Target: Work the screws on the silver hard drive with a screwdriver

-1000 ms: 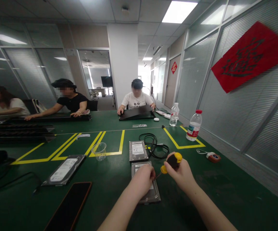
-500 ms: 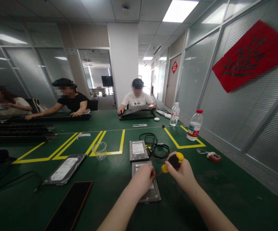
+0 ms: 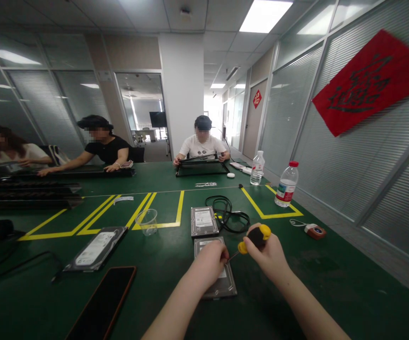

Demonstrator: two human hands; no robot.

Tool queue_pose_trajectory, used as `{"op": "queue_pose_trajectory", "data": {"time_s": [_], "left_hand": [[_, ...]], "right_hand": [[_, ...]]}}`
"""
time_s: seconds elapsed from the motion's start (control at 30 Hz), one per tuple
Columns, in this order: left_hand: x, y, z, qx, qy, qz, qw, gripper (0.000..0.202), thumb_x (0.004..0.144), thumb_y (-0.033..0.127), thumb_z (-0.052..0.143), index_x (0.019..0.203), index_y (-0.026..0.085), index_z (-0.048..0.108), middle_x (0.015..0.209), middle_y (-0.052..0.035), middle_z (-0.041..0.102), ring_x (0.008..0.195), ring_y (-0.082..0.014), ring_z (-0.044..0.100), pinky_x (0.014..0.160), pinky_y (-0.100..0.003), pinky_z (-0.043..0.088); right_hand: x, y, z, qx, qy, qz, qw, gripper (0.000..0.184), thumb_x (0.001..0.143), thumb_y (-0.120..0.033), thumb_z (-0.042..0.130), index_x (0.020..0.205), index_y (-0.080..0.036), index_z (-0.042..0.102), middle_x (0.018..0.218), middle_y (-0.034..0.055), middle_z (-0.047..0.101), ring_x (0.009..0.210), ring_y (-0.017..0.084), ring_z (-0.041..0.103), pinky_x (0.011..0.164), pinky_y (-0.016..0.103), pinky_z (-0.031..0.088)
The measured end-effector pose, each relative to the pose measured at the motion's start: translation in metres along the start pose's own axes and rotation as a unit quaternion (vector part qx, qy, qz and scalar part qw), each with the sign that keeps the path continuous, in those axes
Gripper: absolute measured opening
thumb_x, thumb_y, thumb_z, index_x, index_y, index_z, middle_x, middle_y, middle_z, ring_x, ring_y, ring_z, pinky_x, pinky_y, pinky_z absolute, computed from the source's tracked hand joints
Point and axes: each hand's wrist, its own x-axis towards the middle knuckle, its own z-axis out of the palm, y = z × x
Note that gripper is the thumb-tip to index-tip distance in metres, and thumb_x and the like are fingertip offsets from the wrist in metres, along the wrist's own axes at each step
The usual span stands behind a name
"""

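In my right hand [image 3: 270, 255] is a yellow-and-black screwdriver [image 3: 258, 237], its shaft slanting down to the left. The shaft's end meets the fingers of my left hand [image 3: 213, 262], which are pinched together over a hard drive [image 3: 223, 285]. Whatever those fingertips pinch is too small or hidden to make out. The hard drive lies flat on the green table, partly covered by my left hand. Just beyond it lies a second hard drive [image 3: 203, 221], label up. A third hard drive [image 3: 96, 249] rests off to the left.
Nearby are a phone [image 3: 101, 302], a clear plastic cup [image 3: 146, 222], a coiled black cable [image 3: 227, 215] and a brown tape measure [image 3: 314, 231]. Two bottles, one red-capped [image 3: 287, 185], stand at back right. Yellow tape marks the table [image 3: 331, 283]. Several people sit opposite with black frames.
My hands and the screwdriver hold almost the same position. Across the table, the person in white has lowered the dark panel's raised side toward the black frame.
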Motion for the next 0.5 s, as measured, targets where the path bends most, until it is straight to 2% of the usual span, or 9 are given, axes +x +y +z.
{"op": "queue_pose_trajectory", "data": {"time_s": [0.5], "left_hand": [[-0.001,-0.0014,0.0006,-0.011,0.008,0.005,1.0,0.018,0.075,0.008,0.052,0.083,0.016,0.066,0.092,-0.0062,0.067,0.088,-0.0192,0.059,0.075,-0.027,0.042]], "right_hand": [[-0.0002,-0.0008,0.0003,0.004,0.002,-0.01,1.0,0.015,0.078,-0.034,0.058,0.073,-0.019,0.054,0.059,0.0011,0.058,0.053,0.018,0.057,0.05,0.027,0.048]]}}
